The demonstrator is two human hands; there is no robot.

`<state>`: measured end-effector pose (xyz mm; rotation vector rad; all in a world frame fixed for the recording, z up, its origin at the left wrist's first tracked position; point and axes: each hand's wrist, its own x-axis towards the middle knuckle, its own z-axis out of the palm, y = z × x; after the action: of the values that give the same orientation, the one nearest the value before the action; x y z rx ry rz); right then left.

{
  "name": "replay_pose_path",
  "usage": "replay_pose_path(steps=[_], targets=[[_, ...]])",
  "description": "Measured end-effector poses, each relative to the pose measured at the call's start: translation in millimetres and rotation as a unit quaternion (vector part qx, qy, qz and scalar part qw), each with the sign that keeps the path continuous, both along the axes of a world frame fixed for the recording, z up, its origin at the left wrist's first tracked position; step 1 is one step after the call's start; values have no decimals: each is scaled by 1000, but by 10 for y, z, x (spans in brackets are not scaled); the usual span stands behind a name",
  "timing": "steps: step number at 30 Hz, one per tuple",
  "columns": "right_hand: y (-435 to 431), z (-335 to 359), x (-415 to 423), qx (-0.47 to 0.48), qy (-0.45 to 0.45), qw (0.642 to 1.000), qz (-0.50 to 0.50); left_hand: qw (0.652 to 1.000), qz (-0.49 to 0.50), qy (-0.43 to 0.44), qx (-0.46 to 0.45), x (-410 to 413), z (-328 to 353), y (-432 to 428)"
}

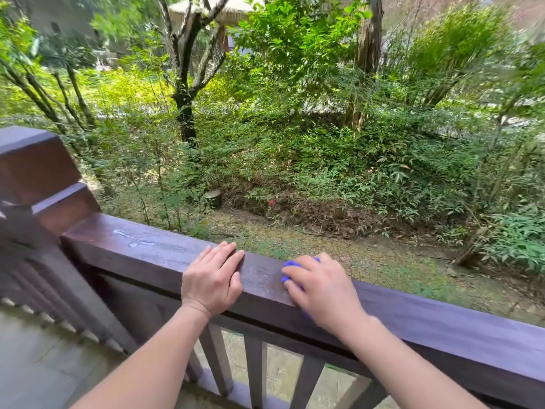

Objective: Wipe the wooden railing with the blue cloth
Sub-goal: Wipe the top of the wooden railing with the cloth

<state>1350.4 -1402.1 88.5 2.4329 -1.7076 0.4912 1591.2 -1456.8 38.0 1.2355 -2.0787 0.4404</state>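
— Where's the blue cloth (290,268) right now?

— Bunched under the right hand (320,286), pressed onto the top face of the wooden railing (442,317), about midway along the stretch in view. Only bits of blue peek out past the fingers, which curl down over it.

— And the other hand?

— The left hand (212,276) lies flat and open on the railing just beside it, toward the post (38,175), holding nothing — bracing, I'd say.

— How far along is the wiping?

— Hard to call. Pale smears (132,239) show on the top face near the post end, so that part looks undone. The length running to the right edge looks even, though I can't tell whether it's been wiped.

— Counts?

— One cloth, one railing, one post, two hands, and roughly four balusters (255,370) showing below.
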Motion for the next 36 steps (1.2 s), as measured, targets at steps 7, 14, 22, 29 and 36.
replay_pose_path(steps=[7, 14, 22, 29, 36], targets=[[96, -77, 521, -13, 9, 995, 97, 1000, 0, 1, -22, 12, -22, -26], [-279, 97, 491, -12, 13, 997, -70, 1000, -4, 10, -18, 4, -18, -17], [-291, -10, 389, -29, 0, 1000, -10, 1000, -2, 17, -7, -2, 4, -11], [-134, -175, 585, -62, -15, 995, 72, 1000, -1, 17, -2, 37, -3, -26], [-248, -89, 895, -67, -50, 995, -47, 999, -8, 22, 28, 39, 78, 23]])
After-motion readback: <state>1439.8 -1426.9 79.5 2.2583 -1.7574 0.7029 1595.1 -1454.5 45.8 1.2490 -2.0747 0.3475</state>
